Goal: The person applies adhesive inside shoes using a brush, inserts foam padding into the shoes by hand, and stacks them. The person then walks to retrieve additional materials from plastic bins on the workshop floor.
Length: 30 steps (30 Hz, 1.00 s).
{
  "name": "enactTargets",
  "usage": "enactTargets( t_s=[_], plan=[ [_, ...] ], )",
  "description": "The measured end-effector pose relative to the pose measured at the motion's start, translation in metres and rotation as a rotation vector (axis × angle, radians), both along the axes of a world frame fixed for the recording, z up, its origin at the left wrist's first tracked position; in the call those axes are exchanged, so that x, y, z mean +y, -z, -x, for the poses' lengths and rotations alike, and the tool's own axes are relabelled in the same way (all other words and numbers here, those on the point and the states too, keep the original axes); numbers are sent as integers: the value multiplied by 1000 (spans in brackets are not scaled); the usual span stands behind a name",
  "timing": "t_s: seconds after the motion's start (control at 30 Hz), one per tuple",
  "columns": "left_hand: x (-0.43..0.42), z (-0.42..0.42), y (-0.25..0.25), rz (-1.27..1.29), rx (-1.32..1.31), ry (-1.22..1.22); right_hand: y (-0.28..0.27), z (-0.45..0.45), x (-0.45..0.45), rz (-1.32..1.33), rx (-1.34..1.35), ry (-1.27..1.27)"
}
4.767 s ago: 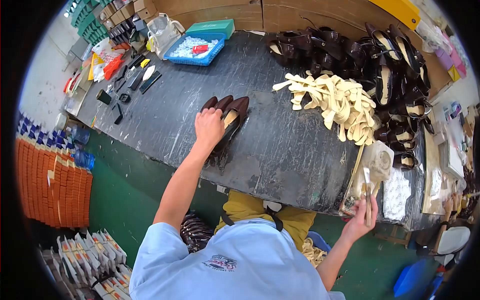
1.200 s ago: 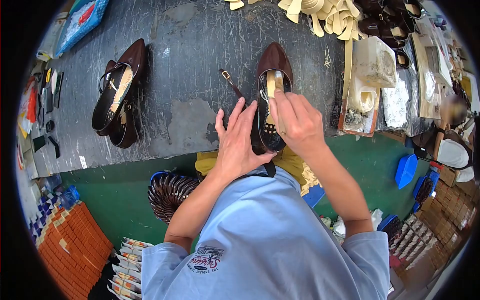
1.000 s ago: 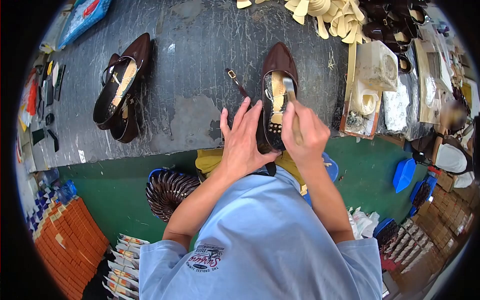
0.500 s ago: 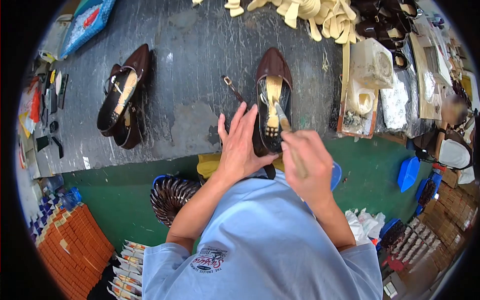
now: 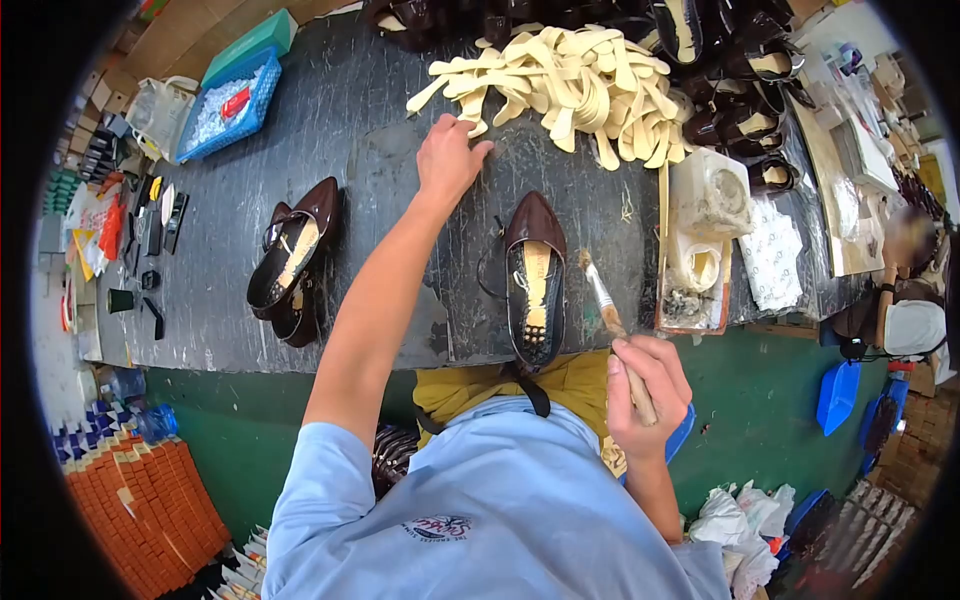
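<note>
My right hand (image 5: 648, 395) is closed around the wooden handle of a brush (image 5: 606, 308), its bristles pointing up and away over the table's front edge. Left of the brush, a dark brown pointed shoe (image 5: 537, 225) lies sole down, toe away from me, its strap loose at the side. A pale insole strip with a row of dark holes near the heel shows inside it. My left hand (image 5: 450, 162) reaches to the near left of a pile of cream insoles (image 5: 585, 90). Its fingertips are at one insole, with the thumb held apart.
A pair of brown shoes (image 5: 295, 250) sits on the left of the dark table (image 5: 390, 300). Farther back is a blue basket (image 5: 262, 100) with white bits. A glue-stained container (image 5: 708, 195) stands at the right, with more brown shoes (image 5: 755, 125) behind it. A person's arm (image 5: 888, 290) shows far right.
My left hand has left the shoe and reached forward to the insole pile. My right hand has drawn the brush out of the shoe, to the right. The view has tilted up.
</note>
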State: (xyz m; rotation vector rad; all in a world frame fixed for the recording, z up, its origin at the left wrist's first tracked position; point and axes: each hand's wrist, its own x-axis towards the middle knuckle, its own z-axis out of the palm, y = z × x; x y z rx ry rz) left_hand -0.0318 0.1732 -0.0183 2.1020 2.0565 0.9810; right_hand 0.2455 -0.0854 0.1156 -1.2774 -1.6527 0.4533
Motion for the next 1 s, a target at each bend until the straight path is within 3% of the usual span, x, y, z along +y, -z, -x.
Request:
enactTargets(
  t_s=[0.17, 0.2, 0.37, 0.43, 0.6, 0.77, 0.87, 1.0],
  plan=[
    [24, 3, 13, 4, 170, 44, 6, -9, -12, -2, 43, 49],
    [20, 3, 6, -89, 176, 62, 8, -11, -13, 13, 52, 53],
    [-55, 3, -83, -256, 133, 257, 18, -23, -8, 25, 109, 96],
    [-101, 6, -121, -121, 7, 377, 23, -32, -2, 36, 163, 112],
    [-179, -6, -194, 558, -395, 616, 32, -53, -1, 114, 271, 198],
    [-160, -38, -124, 536, -274, 705, 33, -54, -2, 150, 355, 234],
    [-147, -53, -66, 311, -73, 663, 32, -54, -4, 147, 344, 224],
    [-144, -63, -45, 255, 59, 621, 38, -56, -9, 132, 293, 219]
  ],
)
